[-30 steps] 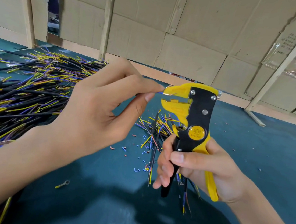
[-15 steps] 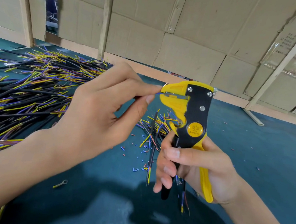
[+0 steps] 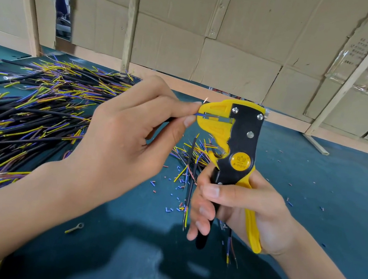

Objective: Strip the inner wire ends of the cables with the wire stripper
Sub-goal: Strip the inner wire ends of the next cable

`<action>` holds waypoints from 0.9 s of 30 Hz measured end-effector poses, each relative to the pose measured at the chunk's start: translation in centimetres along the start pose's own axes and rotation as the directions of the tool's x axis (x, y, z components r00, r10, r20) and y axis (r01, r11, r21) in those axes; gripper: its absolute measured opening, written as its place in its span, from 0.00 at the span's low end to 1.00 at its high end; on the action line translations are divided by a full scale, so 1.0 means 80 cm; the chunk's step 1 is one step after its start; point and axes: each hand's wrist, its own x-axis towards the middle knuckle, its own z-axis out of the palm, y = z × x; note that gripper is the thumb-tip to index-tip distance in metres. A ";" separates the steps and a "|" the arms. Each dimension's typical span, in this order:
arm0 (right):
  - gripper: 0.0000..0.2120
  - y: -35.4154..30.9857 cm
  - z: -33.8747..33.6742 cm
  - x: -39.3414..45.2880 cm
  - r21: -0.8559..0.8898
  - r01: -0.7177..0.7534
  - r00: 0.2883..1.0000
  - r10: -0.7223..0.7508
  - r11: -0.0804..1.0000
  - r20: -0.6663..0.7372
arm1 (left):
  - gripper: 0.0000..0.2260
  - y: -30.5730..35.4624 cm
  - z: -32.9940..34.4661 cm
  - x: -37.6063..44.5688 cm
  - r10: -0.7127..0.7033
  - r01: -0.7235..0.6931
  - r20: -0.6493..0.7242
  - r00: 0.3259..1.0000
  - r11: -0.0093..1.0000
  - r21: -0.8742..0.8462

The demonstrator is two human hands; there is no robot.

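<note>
My right hand [image 3: 241,211] grips the handles of a yellow and black wire stripper [image 3: 236,149], held upright over the table. My left hand [image 3: 124,133] pinches a black cable between thumb and forefinger; most of the cable is hidden behind the fingers. Its blue inner wire [image 3: 198,114] pokes out of my fingertips into the stripper's yellow jaws. A bare copper strand [image 3: 205,100] sticks up just above the jaws.
A big pile of black cables [image 3: 34,110] with yellow, blue and brown ends covers the left of the teal table [image 3: 332,189]. A smaller bunch of cables [image 3: 193,156] and cut insulation bits [image 3: 172,197] lie behind the stripper. A ring terminal [image 3: 75,228] lies near me. Cardboard walls stand behind.
The stripper's jaws have gone from gaping to nearly closed around the wire end. Both hands have kept their place, with only a slight shift of the view.
</note>
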 end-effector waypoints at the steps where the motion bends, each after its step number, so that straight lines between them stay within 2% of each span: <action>1: 0.06 0.000 0.001 0.000 0.003 -0.002 1.000 0.002 1.000 -0.004 | 0.08 0.000 0.000 0.000 -0.001 0.001 0.001 1.000 1.000 0.001; 20: 0.03 0.010 0.008 0.003 0.039 0.017 1.000 -0.017 0.999 -0.001 | 0.07 -0.001 0.001 0.000 -0.083 0.083 0.005 0.997 0.997 -0.004; 27: 0.06 0.009 0.013 0.004 0.033 0.001 0.999 0.000 0.999 -0.032 | 0.07 -0.002 -0.001 0.000 -0.080 0.080 0.018 0.997 0.997 -0.008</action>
